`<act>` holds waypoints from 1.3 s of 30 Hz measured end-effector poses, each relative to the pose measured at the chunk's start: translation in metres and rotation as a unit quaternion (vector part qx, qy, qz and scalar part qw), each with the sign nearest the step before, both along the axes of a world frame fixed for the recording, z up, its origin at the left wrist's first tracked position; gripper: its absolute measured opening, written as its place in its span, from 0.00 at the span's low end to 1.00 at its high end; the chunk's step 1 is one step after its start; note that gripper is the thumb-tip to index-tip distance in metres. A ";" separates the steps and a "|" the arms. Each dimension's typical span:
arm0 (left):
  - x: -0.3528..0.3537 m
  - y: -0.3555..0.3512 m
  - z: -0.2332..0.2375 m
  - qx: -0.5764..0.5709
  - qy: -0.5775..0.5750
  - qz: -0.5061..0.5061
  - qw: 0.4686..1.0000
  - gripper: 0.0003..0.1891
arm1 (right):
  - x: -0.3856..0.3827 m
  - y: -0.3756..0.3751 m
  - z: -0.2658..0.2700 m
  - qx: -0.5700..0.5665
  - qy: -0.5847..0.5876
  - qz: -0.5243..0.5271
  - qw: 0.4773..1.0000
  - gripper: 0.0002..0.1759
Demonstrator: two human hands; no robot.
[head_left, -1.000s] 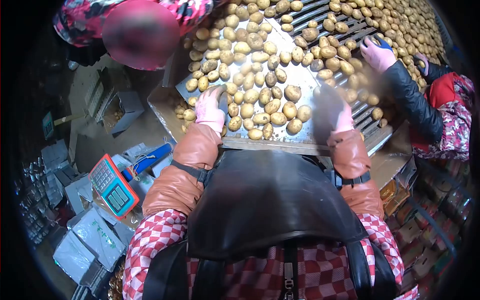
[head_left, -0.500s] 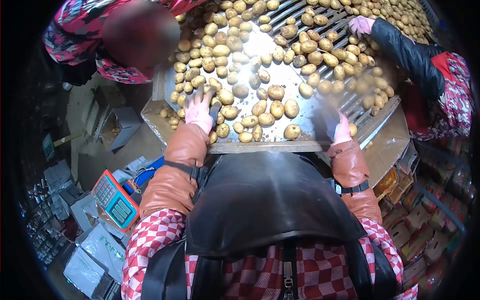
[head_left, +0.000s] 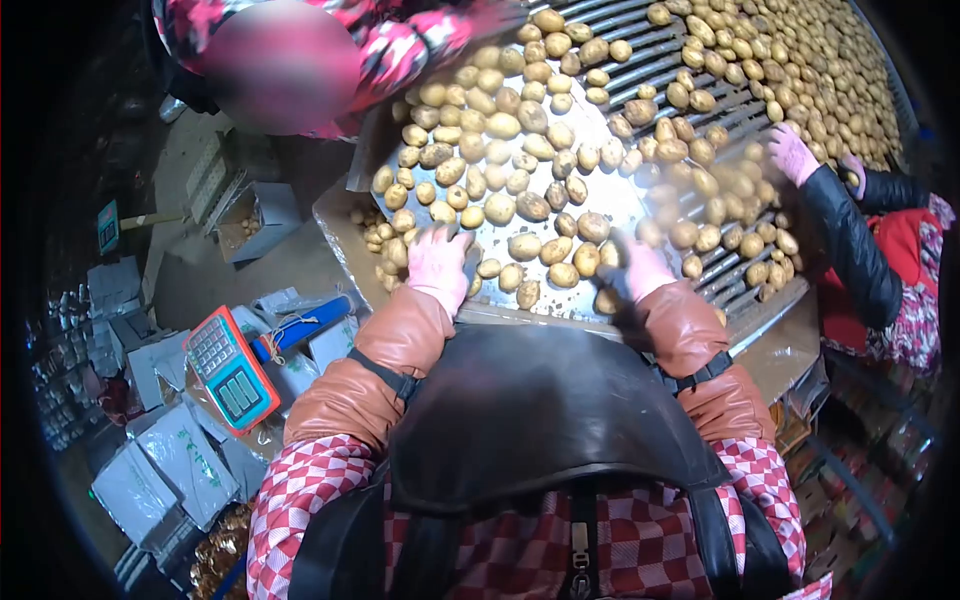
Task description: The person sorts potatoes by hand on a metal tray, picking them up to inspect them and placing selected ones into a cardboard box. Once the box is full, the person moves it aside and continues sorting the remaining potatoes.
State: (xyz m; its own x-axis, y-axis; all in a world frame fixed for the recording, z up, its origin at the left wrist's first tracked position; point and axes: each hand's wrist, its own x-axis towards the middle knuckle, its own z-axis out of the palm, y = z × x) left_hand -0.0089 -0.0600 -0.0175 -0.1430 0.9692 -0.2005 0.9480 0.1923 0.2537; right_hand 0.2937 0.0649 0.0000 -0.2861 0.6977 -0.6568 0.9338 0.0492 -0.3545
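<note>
My left hand [head_left: 438, 264], in a pink glove with dark finger parts, is at the near left corner of the metal sorting table [head_left: 395, 160]. Its fingers point away from me over the potatoes, thumb apart, with no potato visibly held. My right hand [head_left: 645, 270], gloved alike, is at the near right side of the plate, beside a potato [head_left: 607, 300]. Motion smears its dark fingers, so I cannot make out their grip. Between my hands lie several loose potatoes [head_left: 557, 250], some with dark soil marks.
Slatted bars [head_left: 660, 40] and a large heap of potatoes [head_left: 800, 70] extend to the back right. One co-worker's sleeve [head_left: 395, 60] reaches in from the left; another's pink-gloved hand [head_left: 792, 155] is at the right. An orange scale display [head_left: 232, 368] and cardboard boxes [head_left: 185, 465] stand lower left.
My left hand has shifted right and nearer to me, its fingers less spread. The right hand has moved inward to the left. Potatoes between them have shifted, and the left co-worker's arm now reaches over the table.
</note>
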 end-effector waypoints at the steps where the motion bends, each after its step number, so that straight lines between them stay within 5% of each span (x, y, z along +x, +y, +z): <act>1: 0.000 0.015 0.003 0.055 -0.012 -0.018 0.998 0.18 | -0.001 -0.005 -0.022 0.029 0.025 0.022 0.999 0.43; 4: -0.006 0.084 -0.007 0.093 -0.129 -0.016 0.987 0.21 | -0.011 0.004 -0.018 -0.042 0.145 0.060 0.987 0.35; 8: 0.031 0.140 0.003 0.057 0.016 0.009 0.998 0.31 | -0.010 0.004 -0.031 -0.013 0.198 0.121 0.973 0.31; 10: 0.031 0.113 -0.019 0.042 -0.012 -0.078 0.996 0.31 | 0.002 0.018 -0.043 -0.071 0.301 0.056 0.949 0.27; 13: -0.003 0.061 -0.023 0.060 -0.007 -0.128 0.990 0.24 | 0.004 0.038 -0.031 -0.208 0.470 -0.345 0.786 0.18; 15: -0.003 0.051 -0.019 0.065 -0.003 -0.048 0.997 0.18 | 0.018 0.061 -0.045 -0.099 0.522 -0.376 0.759 0.20; 16: -0.001 0.057 -0.007 0.036 -0.029 -0.021 0.999 0.19 | 0.026 0.076 -0.062 0.016 0.519 -0.327 0.789 0.21; 17: 0.003 0.068 -0.005 0.097 -0.035 -0.037 0.994 0.21 | 0.024 0.089 -0.057 0.190 0.460 -0.234 0.835 0.22; 18: 0.008 0.085 -0.004 0.159 -0.042 -0.056 0.985 0.23 | 0.030 0.096 -0.047 0.329 0.238 -0.192 0.893 0.29; 19: 0.018 0.102 0.002 0.182 -0.042 -0.054 0.981 0.26 | 0.022 0.098 -0.028 0.441 -0.003 -0.136 0.887 0.37; 20: 0.025 0.125 0.013 0.149 -0.021 -0.046 0.988 0.29 | 0.017 0.090 -0.026 0.443 -0.011 -0.138 0.886 0.37; 24: 0.045 0.204 0.017 -0.023 -0.030 -0.002 0.999 0.27 | 0.008 0.035 -0.006 0.139 0.076 -0.089 0.983 0.38; 26: 0.044 0.225 0.010 -0.108 0.032 -0.028 0.993 0.18 | 0.012 0.014 -0.008 0.026 0.209 -0.062 0.976 0.33; 27: 0.042 0.227 0.006 -0.109 0.031 -0.032 0.993 0.18 | 0.019 0.016 -0.007 -0.048 0.181 -0.009 0.982 0.27; 30: 0.033 0.225 0.002 -0.157 0.030 -0.041 0.986 0.19 | 0.015 0.054 0.016 0.109 0.263 -0.059 0.957 0.24; 32: 0.029 0.223 0.004 -0.186 -0.013 -0.060 0.981 0.24 | 0.012 0.102 -0.026 0.125 0.409 -0.239 0.871 0.23; 34: 0.019 0.223 -0.021 -0.201 -0.020 -0.052 0.978 0.26 | -0.011 0.161 0.036 0.128 0.198 -0.222 0.946 0.28; 36: 0.009 0.217 -0.052 -0.052 -0.024 -0.055 0.997 0.27 | -0.027 0.198 0.012 0.253 0.083 -0.092 0.959 0.27; 37: 0.022 0.216 -0.008 -0.174 -0.021 0.005 0.984 0.30 | -0.039 0.203 0.012 0.233 0.006 -0.033 0.972 0.25; 39: 0.017 0.197 0.001 -0.110 -0.151 0.030 0.982 0.27 | -0.063 0.211 -0.010 0.247 -0.111 0.038 0.962 0.20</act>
State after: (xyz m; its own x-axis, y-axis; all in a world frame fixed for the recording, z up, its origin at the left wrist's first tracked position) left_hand 0.0085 0.1373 -0.0164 -0.1000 0.8897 -0.4454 0.8216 0.3263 0.4674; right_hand 0.2311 0.2755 -0.0096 -0.2394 0.9228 -0.3020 0.9709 0.2310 -0.0635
